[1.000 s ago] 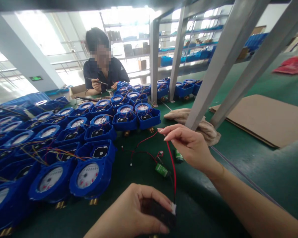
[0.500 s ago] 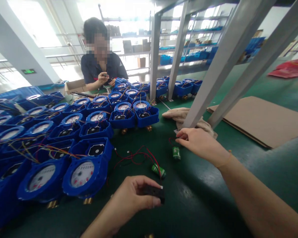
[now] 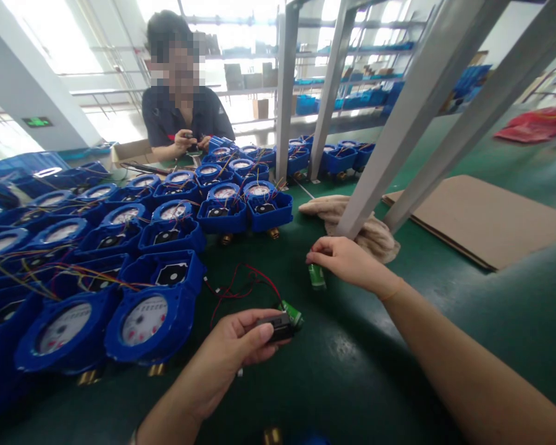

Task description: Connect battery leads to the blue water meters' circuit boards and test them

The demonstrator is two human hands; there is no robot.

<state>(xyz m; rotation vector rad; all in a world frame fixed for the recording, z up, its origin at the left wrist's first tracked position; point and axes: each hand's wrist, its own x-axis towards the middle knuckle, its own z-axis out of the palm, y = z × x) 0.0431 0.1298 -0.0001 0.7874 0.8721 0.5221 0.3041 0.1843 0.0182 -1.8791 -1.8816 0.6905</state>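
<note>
My left hand (image 3: 234, 346) is closed around a small black plastic box (image 3: 278, 326), thumb on its upper face. Red and black wires (image 3: 250, 281) with small white plugs trail on the table just beyond it. A green cylindrical battery (image 3: 293, 314) lies right behind the box, partly hidden by it. My right hand (image 3: 347, 262) pinches the upper end of a second green battery (image 3: 317, 278); the fingertips partly cover that end. To the left, a blue meter housing (image 3: 151, 315) with a round dial stands closest to my left hand.
Rows of blue meters (image 3: 171, 219) with loose wires fill the left side. Grey metal posts (image 3: 389, 123) rise beyond my right hand, beside a beige cloth (image 3: 375, 238). Flat cardboard (image 3: 495, 222) lies at right. Across the table sits a co-worker (image 3: 185, 117), hands near small parts.
My left hand has raised the black box and turned it, bringing it against the nearer battery. My right hand has moved left, from the wire end to the top of the other battery.
</note>
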